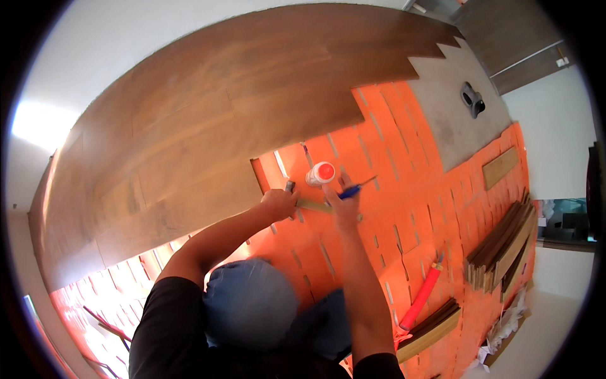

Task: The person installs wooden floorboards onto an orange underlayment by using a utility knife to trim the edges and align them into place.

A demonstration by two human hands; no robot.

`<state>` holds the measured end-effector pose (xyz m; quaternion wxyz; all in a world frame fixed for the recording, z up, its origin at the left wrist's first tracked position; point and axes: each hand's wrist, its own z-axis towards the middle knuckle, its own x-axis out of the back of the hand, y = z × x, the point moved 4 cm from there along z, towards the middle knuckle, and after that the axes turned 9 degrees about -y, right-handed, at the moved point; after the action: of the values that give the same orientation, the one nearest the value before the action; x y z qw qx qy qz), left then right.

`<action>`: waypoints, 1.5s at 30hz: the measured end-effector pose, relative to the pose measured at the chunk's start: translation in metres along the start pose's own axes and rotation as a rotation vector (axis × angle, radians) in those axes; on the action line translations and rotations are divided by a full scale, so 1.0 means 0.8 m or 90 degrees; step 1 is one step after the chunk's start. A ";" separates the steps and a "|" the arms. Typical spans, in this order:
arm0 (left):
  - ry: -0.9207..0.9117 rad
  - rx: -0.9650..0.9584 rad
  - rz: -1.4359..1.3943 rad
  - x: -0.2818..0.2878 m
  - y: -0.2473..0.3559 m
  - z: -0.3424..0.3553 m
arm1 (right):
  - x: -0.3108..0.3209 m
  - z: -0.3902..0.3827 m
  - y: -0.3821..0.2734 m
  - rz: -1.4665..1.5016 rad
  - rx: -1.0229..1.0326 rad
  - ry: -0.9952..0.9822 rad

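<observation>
My left hand [279, 204] is closed around the head end of what looks like a hammer, beside the end of the laid brown floorboards [189, 145]. The hammer's pale wooden handle [314, 205] reaches right, passing by my right wrist. In my right hand [345, 207] is a blue-handled tool [349, 191] with a thin shaft pointing right, like a screwdriver. Just beyond both hands a white bottle with a red cap [322, 173] stands on the orange underlay [404, 183]. Some of my left fingers are hidden.
Stacked planks [502, 246] lie at the right, with a shorter pile [432, 331] nearer me. Next to that pile rests a red tube-shaped thing [421, 297]. A single board [500, 168] lies farther back. Dark grey objects [472, 100] sit on bare grey floor at far right.
</observation>
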<state>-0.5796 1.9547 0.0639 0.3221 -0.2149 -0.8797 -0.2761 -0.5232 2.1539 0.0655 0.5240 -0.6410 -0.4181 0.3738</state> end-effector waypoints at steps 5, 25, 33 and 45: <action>0.050 -0.016 0.030 -0.009 -0.003 0.018 | -0.079 0.049 -0.018 -0.022 0.056 -0.002; 0.063 -0.131 0.130 -0.001 0.071 -0.102 | 0.402 -0.278 -0.104 -0.361 0.057 0.599; 0.003 -0.358 0.302 0.061 0.178 -0.226 | 0.109 -0.350 -0.197 -0.609 -0.001 -0.189; -0.016 -0.397 0.257 0.033 0.213 -0.275 | 0.046 -0.464 -0.175 -0.501 -0.158 -0.188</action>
<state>-0.4052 1.9515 0.2821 0.2784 -0.4753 -0.6971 -0.4589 -0.1893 2.0687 0.2657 0.4802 -0.4308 -0.7426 0.1799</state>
